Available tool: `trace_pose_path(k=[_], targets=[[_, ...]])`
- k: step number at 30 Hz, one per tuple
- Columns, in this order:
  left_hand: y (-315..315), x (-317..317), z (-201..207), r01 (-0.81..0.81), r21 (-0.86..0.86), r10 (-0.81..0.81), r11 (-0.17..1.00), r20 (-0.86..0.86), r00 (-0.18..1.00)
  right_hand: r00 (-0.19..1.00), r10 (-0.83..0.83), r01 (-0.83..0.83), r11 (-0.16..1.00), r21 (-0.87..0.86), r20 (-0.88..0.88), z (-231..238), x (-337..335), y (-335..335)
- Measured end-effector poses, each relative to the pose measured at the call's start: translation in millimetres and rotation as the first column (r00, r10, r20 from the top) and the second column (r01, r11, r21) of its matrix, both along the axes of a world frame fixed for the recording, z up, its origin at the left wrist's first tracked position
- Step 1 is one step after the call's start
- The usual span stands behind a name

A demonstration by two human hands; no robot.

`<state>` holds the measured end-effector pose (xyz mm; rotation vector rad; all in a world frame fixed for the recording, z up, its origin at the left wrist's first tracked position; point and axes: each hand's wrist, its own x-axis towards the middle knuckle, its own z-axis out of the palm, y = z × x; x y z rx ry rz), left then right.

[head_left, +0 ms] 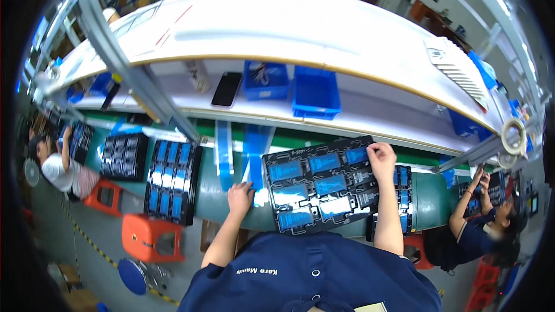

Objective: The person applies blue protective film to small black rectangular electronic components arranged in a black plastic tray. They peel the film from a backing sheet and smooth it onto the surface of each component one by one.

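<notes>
A black tray [319, 195] with rows of pockets lies tilted on the green bench in front of me. In its pockets sit flat parts covered with blue film [329, 184]. My right hand [382, 163] is at the tray's far right corner, its fingers pinched together at the edge of a blue-covered part [356, 155]. Exactly what they pinch is too small to make out. To the left of the tray, my left hand [240, 198] rests with its fingers stretched out at the near end of blue film strips [254, 144]. No held object shows in it.
A second blue-filled tray [169, 182] stands at left; another [404, 196] lies partly beneath mine. A shelf holds a phone [227, 89] and blue bins [315, 92]. Co-workers sit left [66, 167] and right [480, 225]. An orange stool [151, 237] stands on the floor.
</notes>
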<state>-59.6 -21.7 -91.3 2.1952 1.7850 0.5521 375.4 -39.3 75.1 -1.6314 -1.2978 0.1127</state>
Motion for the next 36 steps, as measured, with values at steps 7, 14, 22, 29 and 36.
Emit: trace_pose_path(k=[7, 14, 22, 29, 36], targets=[[15, 19, 28, -0.245, -0.023, 0.234, 0.969, 0.4, 0.886, 1.0, -0.013, 0.013, 1.0, 0.008, -0.019, 5, -2, -7], [17, 35, 115, -0.312, 0.148, 0.072, 0.939, 0.8, 0.595, 0.997, 0.023, -0.029, 0.996, 0.082, 0.07, 15, -15, -14], [-18, 100, 212, 0.184, 0.716, -0.405, 0.673, 0.149, 0.902, 0.709, 0.683, -0.689, 0.724, -0.039, 0.176, 69, -117, -33], [-40, 136, 219, 0.264, 0.49, -0.479, 0.831, 0.388, 0.788, 0.393, 0.665, -0.826, 0.558, 0.073, -0.635, 11, -108, -31], [-46, 160, 427, 0.367, 0.842, -0.864, 0.396, 0.476, -0.16, 0.557, 0.64, -0.721, 0.689, 0.074, -0.53, 0, -92, -39]])
